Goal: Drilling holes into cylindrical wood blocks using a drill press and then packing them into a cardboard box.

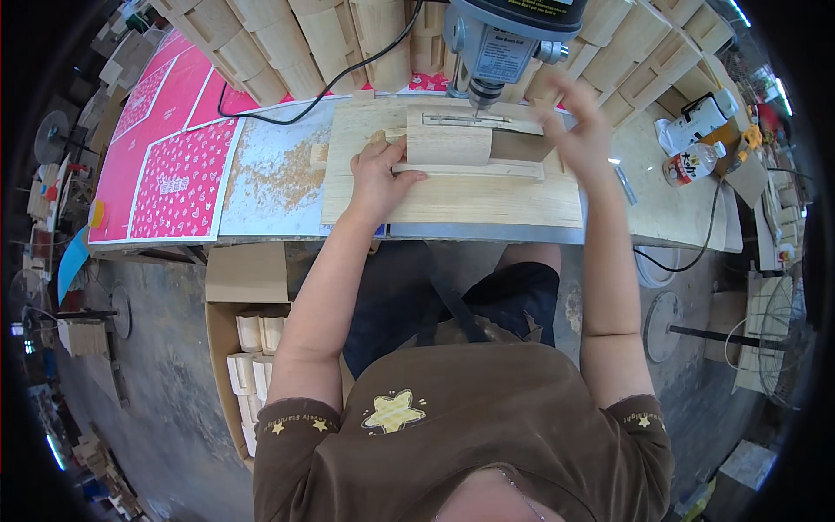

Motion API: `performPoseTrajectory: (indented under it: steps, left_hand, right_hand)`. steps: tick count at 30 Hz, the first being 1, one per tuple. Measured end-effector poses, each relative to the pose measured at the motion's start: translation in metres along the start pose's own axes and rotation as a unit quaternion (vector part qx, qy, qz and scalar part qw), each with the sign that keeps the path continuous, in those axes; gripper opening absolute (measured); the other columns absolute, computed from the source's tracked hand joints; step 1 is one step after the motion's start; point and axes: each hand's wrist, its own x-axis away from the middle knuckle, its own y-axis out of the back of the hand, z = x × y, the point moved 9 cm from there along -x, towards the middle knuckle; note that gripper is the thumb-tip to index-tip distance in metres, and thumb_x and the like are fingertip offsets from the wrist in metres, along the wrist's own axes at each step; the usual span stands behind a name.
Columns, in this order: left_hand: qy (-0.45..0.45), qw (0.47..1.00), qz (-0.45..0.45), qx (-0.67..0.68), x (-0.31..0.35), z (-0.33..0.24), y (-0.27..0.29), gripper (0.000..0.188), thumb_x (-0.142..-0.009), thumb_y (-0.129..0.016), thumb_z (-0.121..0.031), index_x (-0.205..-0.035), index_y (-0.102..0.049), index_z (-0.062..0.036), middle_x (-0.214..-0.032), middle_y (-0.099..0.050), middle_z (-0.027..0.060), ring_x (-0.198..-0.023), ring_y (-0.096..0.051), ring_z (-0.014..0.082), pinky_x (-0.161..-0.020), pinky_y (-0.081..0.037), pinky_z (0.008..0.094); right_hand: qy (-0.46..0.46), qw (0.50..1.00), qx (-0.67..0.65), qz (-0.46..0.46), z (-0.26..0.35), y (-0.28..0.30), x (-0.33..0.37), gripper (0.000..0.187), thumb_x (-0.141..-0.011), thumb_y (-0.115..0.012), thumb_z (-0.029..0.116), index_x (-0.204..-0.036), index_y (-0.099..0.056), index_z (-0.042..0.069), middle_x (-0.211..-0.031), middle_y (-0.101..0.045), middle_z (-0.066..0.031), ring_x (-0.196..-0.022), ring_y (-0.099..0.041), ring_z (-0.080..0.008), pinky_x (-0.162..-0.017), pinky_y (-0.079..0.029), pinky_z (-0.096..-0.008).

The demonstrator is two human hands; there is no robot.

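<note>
A pale wooden block (448,146) with a curved face lies in a wooden jig on a flat wooden board (452,204). My left hand (380,178) grips the block's left end, fingers curled at the end and thumb along the near side. Above the block stands a bench drill (500,52); its chuck and bit (481,96) point down at a slotted strip (461,120) along the block's far side. Raised near the jig's right end, my right hand (578,130) is blurred by motion. Its fingers look apart, and nothing shows in them.
Stacked wooden blocks (322,43) line the table's back. A black cable (330,87) curves left of the drill. Sawdust (278,174) covers the left tabletop. A bottle (691,165) stands at the right. By my left leg, an open carton (222,365) holds more blocks.
</note>
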Motion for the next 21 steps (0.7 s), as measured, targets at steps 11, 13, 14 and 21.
performPoseTrajectory:
  steps: [11,13,14,21]
  left_hand:
    - [0.010,1.000,0.011,0.010,-0.003,-0.004,-0.002,0.059,-0.061,-0.079,-0.024,-0.114,-0.061,-0.0078,-0.079,-0.057,-0.0001,-0.085,-0.054,0.0192,-0.081,-0.032,0.0373]
    - [0.019,1.000,0.017,0.010,-0.003,-0.003,-0.003,0.059,-0.061,-0.079,-0.024,-0.115,-0.061,-0.0080,-0.079,-0.057,-0.0001,-0.085,-0.054,0.0193,-0.081,-0.032,0.0372]
    - [0.012,1.000,0.014,0.006,-0.002,-0.003,-0.003,0.059,-0.061,-0.079,-0.024,-0.115,-0.061,-0.0086,-0.079,-0.057,-0.0002,-0.085,-0.053,0.0193,-0.081,-0.032,0.0372]
    - [-0.001,1.000,0.011,0.002,-0.003,-0.004,-0.004,0.058,-0.062,-0.078,-0.023,-0.115,-0.061,-0.0104,-0.078,-0.056,-0.0003,-0.083,-0.053,0.0191,-0.081,-0.032,0.0369]
  right_hand:
    - [-0.084,0.993,0.072,-0.044,0.033,0.053,-0.137,0.029,-0.091,-0.048,0.025,-0.084,-0.060,-0.001,-0.070,-0.058,-0.0138,-0.069,-0.057,-0.0235,-0.064,-0.044,-0.0327]
    - [-0.047,0.985,0.152,-0.061,0.054,0.061,-0.122,0.028,-0.090,-0.048,0.024,-0.083,-0.059,-0.001,-0.070,-0.058,-0.0168,-0.068,-0.057,-0.0269,-0.063,-0.044,-0.0347]
    - [-0.013,0.987,0.142,-0.079,0.075,0.065,-0.107,0.029,-0.090,-0.048,0.025,-0.082,-0.059,-0.001,-0.070,-0.057,-0.0191,-0.067,-0.057,-0.0302,-0.062,-0.043,-0.0369]
    - [-0.016,0.992,0.050,-0.112,0.071,0.041,0.007,0.009,-0.084,-0.059,0.008,-0.082,-0.061,0.000,-0.067,-0.057,-0.0115,-0.055,-0.053,-0.0244,-0.051,-0.041,-0.0322]
